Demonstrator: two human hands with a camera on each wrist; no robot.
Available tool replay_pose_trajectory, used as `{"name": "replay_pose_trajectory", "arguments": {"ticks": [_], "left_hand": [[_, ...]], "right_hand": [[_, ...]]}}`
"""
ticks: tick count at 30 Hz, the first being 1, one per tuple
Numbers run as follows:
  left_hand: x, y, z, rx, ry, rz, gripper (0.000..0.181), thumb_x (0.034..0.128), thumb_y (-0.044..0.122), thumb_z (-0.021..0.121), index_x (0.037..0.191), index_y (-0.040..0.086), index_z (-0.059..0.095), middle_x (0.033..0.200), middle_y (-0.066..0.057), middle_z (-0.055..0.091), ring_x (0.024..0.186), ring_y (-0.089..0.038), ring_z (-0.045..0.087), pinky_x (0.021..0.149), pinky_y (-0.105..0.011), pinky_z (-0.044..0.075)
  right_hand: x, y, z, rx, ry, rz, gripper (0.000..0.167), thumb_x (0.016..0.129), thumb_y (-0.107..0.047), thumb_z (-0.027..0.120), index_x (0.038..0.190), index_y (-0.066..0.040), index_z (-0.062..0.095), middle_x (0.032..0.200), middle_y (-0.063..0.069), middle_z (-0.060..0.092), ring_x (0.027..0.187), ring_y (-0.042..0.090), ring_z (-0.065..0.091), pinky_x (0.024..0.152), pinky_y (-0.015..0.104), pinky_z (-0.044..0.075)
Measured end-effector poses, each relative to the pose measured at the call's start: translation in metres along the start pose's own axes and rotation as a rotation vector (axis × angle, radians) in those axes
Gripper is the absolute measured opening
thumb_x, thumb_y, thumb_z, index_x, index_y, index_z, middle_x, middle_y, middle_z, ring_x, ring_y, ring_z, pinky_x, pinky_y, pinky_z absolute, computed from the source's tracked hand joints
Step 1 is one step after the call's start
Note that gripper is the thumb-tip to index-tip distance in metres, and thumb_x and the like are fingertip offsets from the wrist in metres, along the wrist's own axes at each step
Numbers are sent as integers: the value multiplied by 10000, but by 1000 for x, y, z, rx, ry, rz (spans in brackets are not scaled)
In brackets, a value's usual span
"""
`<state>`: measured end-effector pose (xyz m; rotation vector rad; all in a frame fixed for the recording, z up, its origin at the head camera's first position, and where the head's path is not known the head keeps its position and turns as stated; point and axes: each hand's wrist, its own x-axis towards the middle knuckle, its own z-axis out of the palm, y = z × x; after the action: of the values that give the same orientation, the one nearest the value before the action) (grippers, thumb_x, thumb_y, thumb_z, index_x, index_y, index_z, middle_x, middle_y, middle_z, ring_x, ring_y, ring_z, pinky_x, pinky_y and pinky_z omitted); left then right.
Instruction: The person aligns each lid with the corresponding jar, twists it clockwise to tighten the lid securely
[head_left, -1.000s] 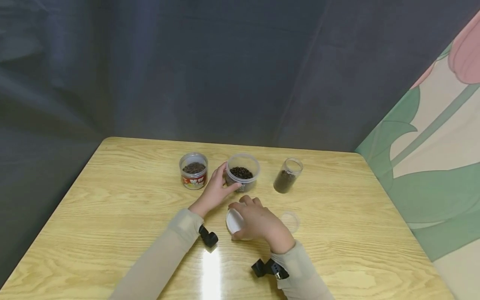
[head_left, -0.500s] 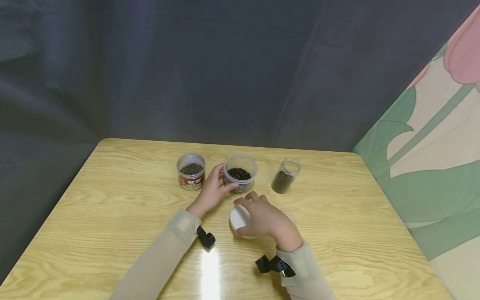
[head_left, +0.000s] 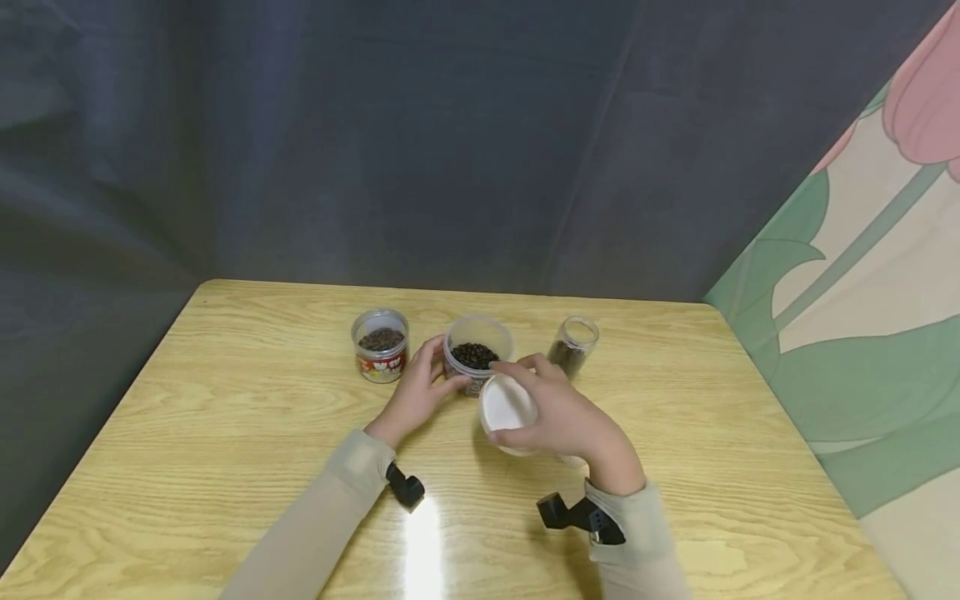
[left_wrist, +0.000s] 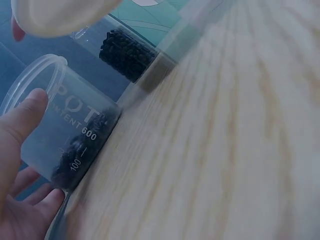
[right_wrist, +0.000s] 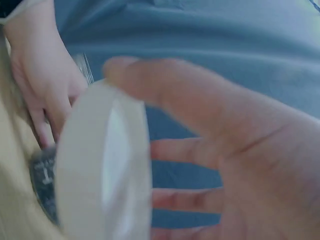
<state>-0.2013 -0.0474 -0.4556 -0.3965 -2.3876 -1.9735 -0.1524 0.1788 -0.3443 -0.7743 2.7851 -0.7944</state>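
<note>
Right hand (head_left: 567, 414) pinching white lid (head_left: 507, 408), left hand (head_left: 415, 393) gripping clear tub (left_wrist: 75, 107); lid super close, bump could tip tub imo.

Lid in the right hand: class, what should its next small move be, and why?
Probably swing the lid over the pot and level it above the rim. The right hand holds it tilted and apart from the pot, whose mouth is uncovered, while the left hand holds the pot on the table.
</note>
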Motion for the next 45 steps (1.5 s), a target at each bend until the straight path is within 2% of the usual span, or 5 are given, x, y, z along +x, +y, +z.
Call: {"name": "replay_pose_trajectory", "arguments": {"ticks": [11,17,27,39,45], "left_hand": [[-14,-4,-7,-17,-43,5,825,894,129,783,1545,-12,297,1526,-220,403,1418,-340,418,1153,-320,389],[-23,-5,-10,-34,-75,42,811,876,80,791,1530,-24,322,1503,-238,427,1398,-364,438,1144,-320,400],[-33,-5,-16,-24,-138,57,798,881,147,801,1532,20,358,1489,-175,465,1369,-322,479,1123,-268,414],[-38,-9,-27,-31,-149,71,772,877,132,808,1519,33,390,1489,-172,472,1366,-332,482,1113,-279,433],[-39,-12,-32,-34,-141,80,742,875,91,799,1503,19,411,1483,-189,483,1359,-352,489,1117,-323,441]], "right_hand": [[1,13,-10,65,347,2,841,760,-325,902,1471,-164,484,1422,192,347,1285,406,398,969,700,468],[6,13,-8,109,491,-8,850,749,-297,906,1445,-110,453,1418,203,349,1330,375,322,1002,665,442],[15,15,-1,427,546,30,858,804,-175,862,1415,-55,271,1390,172,242,1168,345,400,1009,506,469],[27,20,15,492,599,-81,717,786,-55,851,1279,-12,331,1305,123,258,1225,289,385,1113,550,419],[29,24,25,544,574,-161,726,763,-20,855,1218,14,290,1312,139,250,1195,298,391,978,517,448]]}}
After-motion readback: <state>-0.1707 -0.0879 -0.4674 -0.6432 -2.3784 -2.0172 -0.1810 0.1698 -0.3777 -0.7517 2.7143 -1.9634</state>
